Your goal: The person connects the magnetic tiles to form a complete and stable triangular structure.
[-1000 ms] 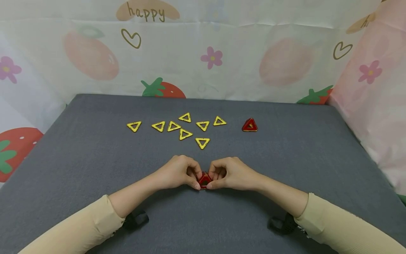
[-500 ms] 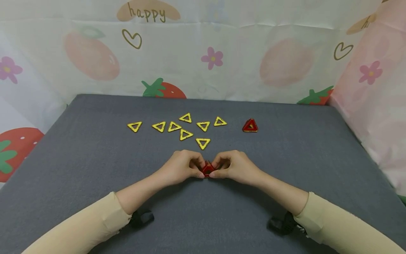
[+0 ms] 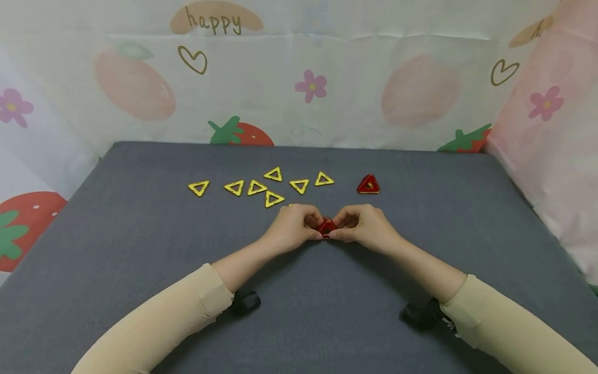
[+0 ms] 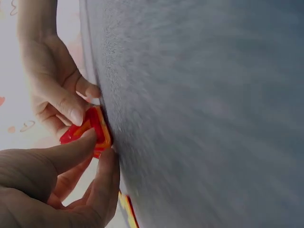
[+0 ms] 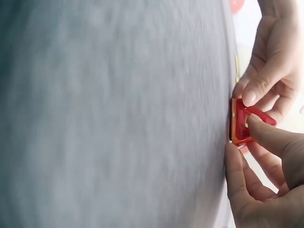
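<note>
Both hands pinch a small red pyramid of triangular frame tiles, seen between them in the head view [image 3: 327,227]. My left hand [image 3: 293,227] grips its left side with thumb and fingers. On the opposite side, my right hand [image 3: 370,228] does the same. The left wrist view shows the red pyramid [image 4: 99,124] with an orange-yellow edge, close to the cloth. In the right wrist view its base edge also lies along the grey surface; whether it touches is hard to tell. A yellow triangle peeks out, mostly hidden, behind the left hand.
Several flat yellow triangle frames [image 3: 274,203] lie beyond the hands, left of centre. A second red pyramid [image 3: 368,191] stands at the back right. Grey cloth [image 3: 140,249] covers the table; a printed curtain [image 3: 350,119] rises behind it.
Both hands have carried the red pyramid away from the body and to the right. The left hand now covers most of the nearest yellow triangle. The second red pyramid has stayed put.
</note>
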Motion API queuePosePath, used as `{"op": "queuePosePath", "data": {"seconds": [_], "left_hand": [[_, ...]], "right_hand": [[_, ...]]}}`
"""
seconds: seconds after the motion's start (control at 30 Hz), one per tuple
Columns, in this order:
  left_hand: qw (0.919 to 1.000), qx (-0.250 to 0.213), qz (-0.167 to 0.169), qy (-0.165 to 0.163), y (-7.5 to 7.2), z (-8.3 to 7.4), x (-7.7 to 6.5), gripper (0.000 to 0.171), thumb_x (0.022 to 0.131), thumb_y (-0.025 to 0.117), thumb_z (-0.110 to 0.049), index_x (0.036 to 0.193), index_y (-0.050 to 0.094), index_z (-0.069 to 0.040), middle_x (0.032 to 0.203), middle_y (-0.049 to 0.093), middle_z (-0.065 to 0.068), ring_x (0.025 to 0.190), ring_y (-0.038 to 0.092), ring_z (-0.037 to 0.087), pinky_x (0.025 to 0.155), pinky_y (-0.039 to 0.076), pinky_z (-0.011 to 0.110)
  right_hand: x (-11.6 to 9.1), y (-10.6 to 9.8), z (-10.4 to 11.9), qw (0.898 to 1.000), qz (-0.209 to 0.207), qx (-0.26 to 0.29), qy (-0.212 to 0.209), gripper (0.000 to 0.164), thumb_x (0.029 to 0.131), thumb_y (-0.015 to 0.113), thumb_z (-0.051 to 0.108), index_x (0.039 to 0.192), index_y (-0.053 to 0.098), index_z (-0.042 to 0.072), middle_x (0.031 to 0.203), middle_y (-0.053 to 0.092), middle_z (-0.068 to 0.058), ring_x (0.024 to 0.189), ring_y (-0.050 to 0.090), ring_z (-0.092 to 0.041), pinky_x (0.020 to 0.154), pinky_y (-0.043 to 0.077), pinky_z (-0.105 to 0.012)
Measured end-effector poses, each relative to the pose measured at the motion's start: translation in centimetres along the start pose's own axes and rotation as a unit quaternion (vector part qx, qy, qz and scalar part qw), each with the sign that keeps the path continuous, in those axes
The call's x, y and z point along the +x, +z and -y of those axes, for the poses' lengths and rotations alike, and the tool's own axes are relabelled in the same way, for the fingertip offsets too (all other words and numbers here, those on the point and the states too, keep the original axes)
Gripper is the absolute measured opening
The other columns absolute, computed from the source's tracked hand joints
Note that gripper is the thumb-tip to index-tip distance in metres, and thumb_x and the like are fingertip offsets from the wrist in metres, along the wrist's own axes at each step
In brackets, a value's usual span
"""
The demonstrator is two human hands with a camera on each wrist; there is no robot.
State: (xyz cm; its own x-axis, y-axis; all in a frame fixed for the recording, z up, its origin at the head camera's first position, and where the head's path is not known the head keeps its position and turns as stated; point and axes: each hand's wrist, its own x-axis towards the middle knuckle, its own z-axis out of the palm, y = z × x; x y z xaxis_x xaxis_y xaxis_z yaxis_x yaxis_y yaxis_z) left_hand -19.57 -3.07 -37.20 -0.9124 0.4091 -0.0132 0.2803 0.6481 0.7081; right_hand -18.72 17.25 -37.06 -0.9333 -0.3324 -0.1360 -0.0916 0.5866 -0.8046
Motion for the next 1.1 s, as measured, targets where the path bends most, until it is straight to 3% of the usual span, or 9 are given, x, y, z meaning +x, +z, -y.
{"op": "queuePosePath", "data": {"seconds": [0.03, 0.23, 0.27, 0.43, 0.7, 0.97, 1.1], "left_hand": [[1.0000, -0.001, -0.004, 0.002, 0.3, -0.2, 0.4, 0.014, 0.081, 0.081, -0.012, 0.092, 0.072, -0.010, 0.093, 0.077, 0.007, 0.088, 0.071, 0.019, 0.087, 0.055, 0.036], [0.9992, -0.036, -0.007, -0.012, 1.9, -1.2, 2.7, 0.018, 0.085, 0.077, -0.010, 0.102, 0.073, -0.008, 0.102, 0.076, 0.010, 0.095, 0.071, 0.023, 0.091, 0.054, 0.038], [0.9986, -0.049, -0.004, -0.019, 2.2, -1.4, 3.0, 0.020, 0.085, 0.076, -0.010, 0.105, 0.073, -0.007, 0.104, 0.076, 0.011, 0.097, 0.071, 0.023, 0.085, 0.056, 0.036], [0.9901, -0.129, 0.026, -0.050, 3.0, -2.4, 4.2, 0.031, 0.092, 0.066, -0.008, 0.124, 0.066, -0.004, 0.122, 0.071, 0.013, 0.111, 0.068, 0.025, 0.093, 0.055, 0.035], [0.9726, -0.213, 0.075, -0.054, 4.0, -3.9, 5.2, 0.040, 0.100, 0.051, -0.003, 0.140, 0.052, 0.000, 0.143, 0.057, 0.016, 0.135, 0.053, 0.028, 0.111, 0.045, 0.041], [0.9559, -0.255, 0.130, -0.065, 4.5, -4.6, 5.3, 0.052, 0.101, 0.048, -0.001, 0.151, 0.037, -0.003, 0.159, 0.038, 0.013, 0.149, 0.034, 0.024, 0.120, 0.034, 0.039], [0.9527, -0.262, 0.139, -0.066, 4.5, -4.6, 5.1, 0.054, 0.101, 0.049, -0.001, 0.152, 0.034, -0.003, 0.160, 0.035, 0.013, 0.151, 0.031, 0.023, 0.121, 0.032, 0.038]], "right_hand": [[0.1, -0.3, -0.3, 1.000, -0.009, -0.009, 0.002, 0.019, 0.084, 0.080, 0.025, 0.098, 0.073, 0.014, 0.093, 0.078, -0.005, 0.077, 0.071, -0.011, 0.070, 0.057, -0.027], [0.2, -2.2, -1.7, 0.997, -0.053, -0.053, 0.013, 0.023, 0.085, 0.078, 0.030, 0.101, 0.073, 0.014, 0.102, 0.077, -0.007, 0.088, 0.071, -0.013, 0.075, 0.054, -0.028], [0.1, -2.5, -1.9, 0.997, -0.058, -0.057, 0.018, 0.023, 0.086, 0.077, 0.030, 0.102, 0.073, 0.014, 0.103, 0.077, -0.008, 0.089, 0.071, -0.015, 0.075, 0.054, -0.028], [0.0, -4.0, -3.0, 0.993, -0.083, -0.075, 0.042, 0.028, 0.088, 0.075, 0.033, 0.106, 0.071, 0.011, 0.107, 0.076, -0.012, 0.091, 0.070, -0.019, 0.073, 0.052, -0.027], [-0.3, -5.7, -3.7, 0.989, -0.115, -0.076, 0.058, 0.035, 0.090, 0.072, 0.037, 0.110, 0.071, 0.008, 0.109, 0.075, -0.016, 0.087, 0.069, -0.017, 0.070, 0.052, -0.025], [-0.5, -6.2, -4.4, 0.983, -0.143, -0.100, 0.054, 0.033, 0.091, 0.072, 0.034, 0.108, 0.071, 0.006, 0.107, 0.075, -0.018, 0.087, 0.069, -0.022, 0.068, 0.051, -0.025], [-0.4, -6.0, -4.6, 0.981, -0.151, -0.107, 0.053, 0.031, 0.091, 0.072, 0.031, 0.108, 0.072, 0.004, 0.107, 0.075, -0.020, 0.089, 0.070, -0.026, 0.067, 0.051, -0.025]]}}
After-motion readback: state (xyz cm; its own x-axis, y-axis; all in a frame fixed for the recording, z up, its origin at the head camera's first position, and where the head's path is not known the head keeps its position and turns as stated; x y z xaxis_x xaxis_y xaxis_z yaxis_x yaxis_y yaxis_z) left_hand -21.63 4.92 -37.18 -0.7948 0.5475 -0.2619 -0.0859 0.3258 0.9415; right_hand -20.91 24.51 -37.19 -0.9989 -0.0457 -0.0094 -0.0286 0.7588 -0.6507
